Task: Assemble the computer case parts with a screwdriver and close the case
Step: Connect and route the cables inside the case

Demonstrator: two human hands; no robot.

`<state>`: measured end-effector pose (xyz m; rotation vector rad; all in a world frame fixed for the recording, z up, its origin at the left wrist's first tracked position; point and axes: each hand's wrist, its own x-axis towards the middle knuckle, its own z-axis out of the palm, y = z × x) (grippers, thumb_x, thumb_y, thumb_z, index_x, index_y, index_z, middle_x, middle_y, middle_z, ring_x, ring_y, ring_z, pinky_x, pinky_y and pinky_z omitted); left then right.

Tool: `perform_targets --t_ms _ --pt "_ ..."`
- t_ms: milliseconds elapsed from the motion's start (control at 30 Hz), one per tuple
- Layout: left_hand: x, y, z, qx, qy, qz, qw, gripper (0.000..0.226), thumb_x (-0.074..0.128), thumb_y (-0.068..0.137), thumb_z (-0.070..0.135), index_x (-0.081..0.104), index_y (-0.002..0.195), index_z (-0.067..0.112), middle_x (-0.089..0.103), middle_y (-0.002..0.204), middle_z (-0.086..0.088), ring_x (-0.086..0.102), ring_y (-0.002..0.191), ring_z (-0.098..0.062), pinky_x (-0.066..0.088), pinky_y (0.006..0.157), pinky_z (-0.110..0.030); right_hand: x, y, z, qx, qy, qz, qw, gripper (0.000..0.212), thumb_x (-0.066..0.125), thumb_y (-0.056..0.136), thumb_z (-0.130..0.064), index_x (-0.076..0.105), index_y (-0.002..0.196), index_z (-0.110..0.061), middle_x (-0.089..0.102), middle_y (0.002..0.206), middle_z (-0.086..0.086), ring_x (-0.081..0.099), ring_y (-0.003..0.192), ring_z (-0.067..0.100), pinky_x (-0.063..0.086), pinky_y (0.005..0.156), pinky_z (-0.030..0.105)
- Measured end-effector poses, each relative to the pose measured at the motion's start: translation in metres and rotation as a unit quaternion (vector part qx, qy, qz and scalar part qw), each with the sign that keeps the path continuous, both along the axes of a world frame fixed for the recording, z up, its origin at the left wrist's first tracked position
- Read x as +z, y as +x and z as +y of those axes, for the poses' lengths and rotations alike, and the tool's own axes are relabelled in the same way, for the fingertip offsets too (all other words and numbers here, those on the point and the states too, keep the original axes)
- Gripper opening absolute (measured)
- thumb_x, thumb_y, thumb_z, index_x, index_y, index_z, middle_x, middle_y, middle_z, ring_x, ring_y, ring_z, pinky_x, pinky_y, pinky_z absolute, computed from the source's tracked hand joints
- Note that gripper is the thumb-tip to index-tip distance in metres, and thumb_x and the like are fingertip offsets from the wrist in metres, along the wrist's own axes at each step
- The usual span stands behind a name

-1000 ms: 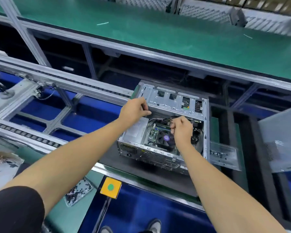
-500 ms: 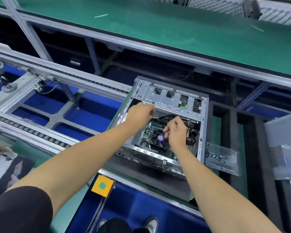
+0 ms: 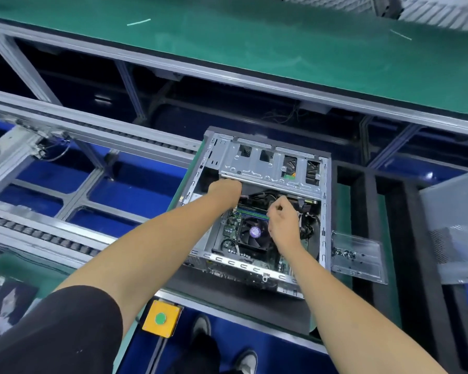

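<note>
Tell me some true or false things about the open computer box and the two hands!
1. The open grey metal computer case has no side cover on. True.
2. The left hand is holding a screwdriver. False: no screwdriver shows; its fingers reach in under the metal drive bracket.
3. The right hand is inside the case, by the round black cooling fan. True.
4. The yellow box with a green button sits inside the case. False: it is outside, in front of the case.
5. A clear plastic tray lies right of the case. True.
</note>
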<state>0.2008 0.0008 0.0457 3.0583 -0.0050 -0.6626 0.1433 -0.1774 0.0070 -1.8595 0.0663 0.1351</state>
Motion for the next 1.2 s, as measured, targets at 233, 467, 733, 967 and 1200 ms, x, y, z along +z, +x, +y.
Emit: perform_targets --t_ms 233,467,733,967,1200 --pt "-0.006 0.021 0.001 -0.071 0.019 0.1 0.992 0.036 0.057 0.096 0.0 0.054 0.132 0.006 0.059 0.134 -0.013 0.059 0.119 -0.033 0.051 0.101 -0.045 -0.004 0.007 0.005 0.002 0.019 0.032 0.999 0.022 0.034 0.105 0.0 0.049 0.09 -0.005 0.068 0.064 0.01 0.058 0.051 0.027 0.05 0.052 0.036" --pt "-0.014 0.034 0.022 -0.145 -0.043 0.143 0.978 0.024 0.049 0.107 0.028 0.054 0.113 0.005 0.062 0.121 -0.014 0.06 0.106 -0.03 0.045 0.085 -0.037 -0.003 0.01 0.01 0.001 0.041 0.03 0.999 0.017 0.041 0.103 -0.002 0.049 0.089 -0.006 0.072 0.069 0.017 0.064 0.048 0.031 0.051 0.049 0.032" --pt "-0.018 0.036 0.046 -0.132 -0.243 0.164 0.947 0.064 0.069 0.091 0.049 0.051 0.139 0.011 0.06 0.134 -0.002 0.055 0.111 -0.014 0.039 0.09 -0.024 0.002 0.012 0.015 -0.041 0.034 -0.037 0.998 0.014 0.054 0.097 -0.004 0.058 0.085 -0.009 0.07 0.071 0.007 0.064 0.052 0.024 0.054 0.055 0.035" --pt "0.012 0.023 0.046 -0.165 -0.41 0.194 0.876 0.039 0.055 0.102 0.041 0.053 0.141 0.035 0.06 0.137 0.01 0.054 0.125 -0.007 0.042 0.107 -0.03 0.015 0.02 0.026 -0.015 0.0 -0.099 0.995 0.023 0.06 0.092 0.0 0.059 0.083 -0.021 0.066 0.069 0.005 0.057 0.05 0.008 0.047 0.053 0.021" --pt "0.028 0.009 0.047 -0.189 -0.337 -0.039 0.922 0.01 0.067 0.097 0.029 0.075 0.1 0.024 0.071 0.083 0.014 0.064 0.079 -0.008 0.054 0.079 -0.033 0.02 0.029 0.045 0.006 0.007 -0.101 0.995 0.024 0.063 0.089 0.0 0.061 0.083 -0.024 0.065 0.069 0.001 0.056 0.059 0.005 0.046 0.057 0.018"
